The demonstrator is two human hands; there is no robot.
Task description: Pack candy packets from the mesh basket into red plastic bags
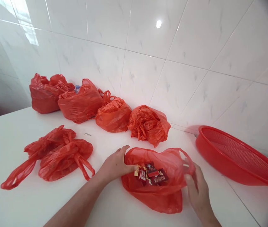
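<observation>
In front of me an open red plastic bag (pixel 157 200) rests on the white table (pixel 115 205). Several small wrapped sweets (pixel 151 175) in dark red and gold wrappers show inside its mouth. My left hand (pixel 116 164) grips the bag's left rim, thumb inside the mouth and fingers outside. On the right side, my right hand (pixel 198 187) holds the bag by the edge near its handle loop (pixel 187 157), with fingers partly behind the plastic. Between both hands the mouth is spread wide.
Two knotted red bags (pixel 65 160) lie at the left. Several filled red bags (pixel 80 104) line the tiled wall (pixel 145 75), one with a bottle cap (pixel 77 89) poking out. A red mesh basket (pixel 230 157) stands at the right. A small scrap (pixel 88 134) lies near the middle.
</observation>
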